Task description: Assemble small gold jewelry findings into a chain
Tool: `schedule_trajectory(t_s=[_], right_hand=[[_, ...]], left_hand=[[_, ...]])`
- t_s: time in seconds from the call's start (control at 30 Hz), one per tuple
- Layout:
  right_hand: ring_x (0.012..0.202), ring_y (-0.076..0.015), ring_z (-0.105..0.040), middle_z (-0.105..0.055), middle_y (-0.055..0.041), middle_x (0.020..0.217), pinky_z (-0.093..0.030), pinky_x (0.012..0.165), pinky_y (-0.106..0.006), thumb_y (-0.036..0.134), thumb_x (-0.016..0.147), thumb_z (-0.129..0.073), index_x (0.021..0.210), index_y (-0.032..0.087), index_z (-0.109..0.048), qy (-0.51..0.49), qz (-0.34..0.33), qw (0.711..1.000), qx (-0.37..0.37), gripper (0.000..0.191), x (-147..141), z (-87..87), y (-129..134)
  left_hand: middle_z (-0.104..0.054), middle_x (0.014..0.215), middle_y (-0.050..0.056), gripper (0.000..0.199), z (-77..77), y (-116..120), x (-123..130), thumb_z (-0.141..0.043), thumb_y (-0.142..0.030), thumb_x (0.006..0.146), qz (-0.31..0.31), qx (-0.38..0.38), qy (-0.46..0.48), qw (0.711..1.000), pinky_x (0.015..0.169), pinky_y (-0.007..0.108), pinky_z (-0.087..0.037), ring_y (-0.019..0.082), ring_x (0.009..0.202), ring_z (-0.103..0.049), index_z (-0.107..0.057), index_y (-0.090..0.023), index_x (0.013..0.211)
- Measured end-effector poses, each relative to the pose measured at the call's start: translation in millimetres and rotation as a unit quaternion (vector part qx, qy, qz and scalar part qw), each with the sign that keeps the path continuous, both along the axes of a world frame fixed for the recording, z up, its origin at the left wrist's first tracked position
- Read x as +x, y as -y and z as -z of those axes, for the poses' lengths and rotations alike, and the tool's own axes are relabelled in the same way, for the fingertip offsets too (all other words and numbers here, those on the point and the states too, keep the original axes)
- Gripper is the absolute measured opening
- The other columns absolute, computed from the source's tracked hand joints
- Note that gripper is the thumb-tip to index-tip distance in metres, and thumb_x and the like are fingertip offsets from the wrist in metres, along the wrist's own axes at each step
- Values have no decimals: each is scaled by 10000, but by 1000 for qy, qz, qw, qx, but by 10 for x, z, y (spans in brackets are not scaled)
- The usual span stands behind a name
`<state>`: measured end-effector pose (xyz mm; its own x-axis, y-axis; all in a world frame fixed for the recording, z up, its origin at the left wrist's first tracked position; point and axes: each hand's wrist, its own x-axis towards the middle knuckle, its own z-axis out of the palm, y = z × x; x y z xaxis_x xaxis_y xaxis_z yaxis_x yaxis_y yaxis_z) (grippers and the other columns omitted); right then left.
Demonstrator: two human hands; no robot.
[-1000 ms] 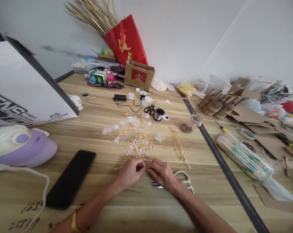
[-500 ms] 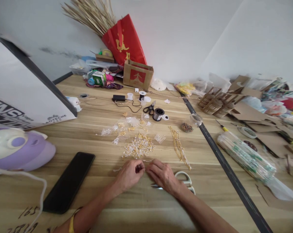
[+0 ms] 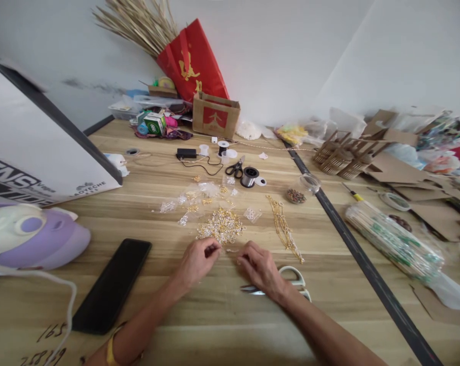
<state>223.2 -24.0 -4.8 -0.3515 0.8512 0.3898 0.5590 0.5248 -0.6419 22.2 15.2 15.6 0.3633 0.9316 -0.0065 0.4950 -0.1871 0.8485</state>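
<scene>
My left hand and my right hand rest on the wooden table, a small gap between them. Both pinch with thumb and forefinger just below a heap of small gold and silver jewellery bits. Whatever they pinch is too small to make out. White-handled scissors lie under my right wrist. A bundle of gold chains lies to the right of the heap.
A black phone lies left of my left arm. A purple and white device with a cord sits at far left, a white box behind it. Spools, black scissors, a bead jar and cardboard pieces fill the far side.
My hands have drawn apart; before, their fingertips met. The left hand has shifted slightly up toward the heap.
</scene>
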Motion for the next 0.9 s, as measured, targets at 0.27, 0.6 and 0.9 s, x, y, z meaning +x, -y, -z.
schedule_trajectory(t_s=[0.27,0.6,0.9], right_hand=[[523,-101,-426,-480,18,622,-355,474,-217,389,869,-569,751,176,-556,-243,72,947,-197,243,14,-58,-56],[538,-102,-442,-500,18,615,-367,498,-214,409,855,-591,774,168,-564,-269,44,932,-237,256,36,11,-50],[544,-99,-432,-492,22,618,-351,489,-208,385,860,-583,767,166,-558,-241,53,941,-234,239,37,-29,-54]], left_hand=[[-677,804,30,110,10,-180,-86,-572,-119,790,15,110,-119,987,707,274,-459,169,748,-612,-661,-182,780],[-622,801,49,219,85,-191,39,-465,-150,903,114,203,-262,937,782,321,-442,195,806,-577,-625,-162,755],[-578,795,52,276,194,-214,71,-376,-138,927,114,252,-238,931,788,343,-444,199,791,-540,-589,-163,755]])
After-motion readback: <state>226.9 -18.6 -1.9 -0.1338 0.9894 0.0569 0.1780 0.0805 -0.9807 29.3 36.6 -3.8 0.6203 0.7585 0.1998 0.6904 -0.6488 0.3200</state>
